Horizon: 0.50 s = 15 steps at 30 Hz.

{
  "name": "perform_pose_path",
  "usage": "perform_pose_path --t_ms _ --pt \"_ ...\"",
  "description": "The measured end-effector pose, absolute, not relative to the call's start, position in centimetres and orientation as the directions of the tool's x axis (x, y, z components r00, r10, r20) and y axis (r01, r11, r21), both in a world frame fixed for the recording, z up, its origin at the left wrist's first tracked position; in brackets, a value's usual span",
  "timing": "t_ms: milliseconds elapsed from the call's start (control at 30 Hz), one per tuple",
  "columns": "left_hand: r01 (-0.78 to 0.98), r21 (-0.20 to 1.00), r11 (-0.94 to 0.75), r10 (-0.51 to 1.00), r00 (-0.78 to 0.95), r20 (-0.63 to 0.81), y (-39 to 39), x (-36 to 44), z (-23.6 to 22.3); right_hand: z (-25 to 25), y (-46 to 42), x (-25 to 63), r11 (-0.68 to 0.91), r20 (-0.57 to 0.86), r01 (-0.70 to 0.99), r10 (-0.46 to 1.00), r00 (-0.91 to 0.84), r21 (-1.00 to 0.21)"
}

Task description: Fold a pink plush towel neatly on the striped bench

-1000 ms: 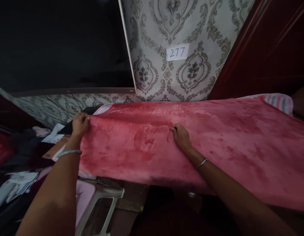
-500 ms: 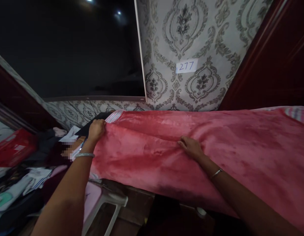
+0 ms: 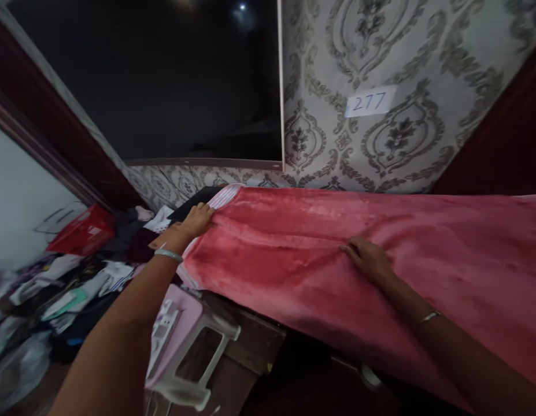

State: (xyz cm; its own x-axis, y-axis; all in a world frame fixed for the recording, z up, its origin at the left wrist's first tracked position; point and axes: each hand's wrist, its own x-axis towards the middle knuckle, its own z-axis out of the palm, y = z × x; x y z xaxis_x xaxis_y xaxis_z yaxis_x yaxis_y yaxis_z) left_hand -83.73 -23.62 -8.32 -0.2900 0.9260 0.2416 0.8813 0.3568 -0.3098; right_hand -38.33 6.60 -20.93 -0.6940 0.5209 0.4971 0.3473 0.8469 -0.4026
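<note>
A plush red blanket lies spread along a table, its front edge hanging over the side. My left hand grips the blanket's left end, fingers curled over the edge beside a striped cloth that peeks out underneath. My right hand rests on top of the blanket near its middle, fingers bent and pinching a small fold of the fabric. Both wrists wear silver bangles.
A dark screen hangs on the patterned wallpaper, with a paper label "277" to its right. A pale pink plastic stool stands below my left arm. Heaped clothes and a red basket fill the left floor.
The view has swung left, so more of the clutter shows. My left hand has stretched further along the blanket's left end; my right hand stays pressed on the middle.
</note>
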Motion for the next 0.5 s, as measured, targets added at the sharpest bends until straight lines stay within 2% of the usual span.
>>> perform_pose_path --t_ms 167,333,500 --pt "0.912 -0.200 0.357 0.924 -0.315 0.216 -23.7 -84.1 -7.9 -19.6 7.0 -38.1 0.825 0.500 0.336 0.548 -0.671 -0.454" --pt "0.919 -0.117 0.376 0.916 -0.350 0.197 -24.3 -84.8 -8.4 -19.2 7.2 -37.9 0.845 0.504 0.320 0.517 -0.692 -0.427" --pt "0.906 -0.043 0.421 0.885 -0.401 0.236 -25.2 -85.1 -8.7 -21.7 7.4 -37.7 0.875 0.466 0.311 0.465 -0.753 -0.371"
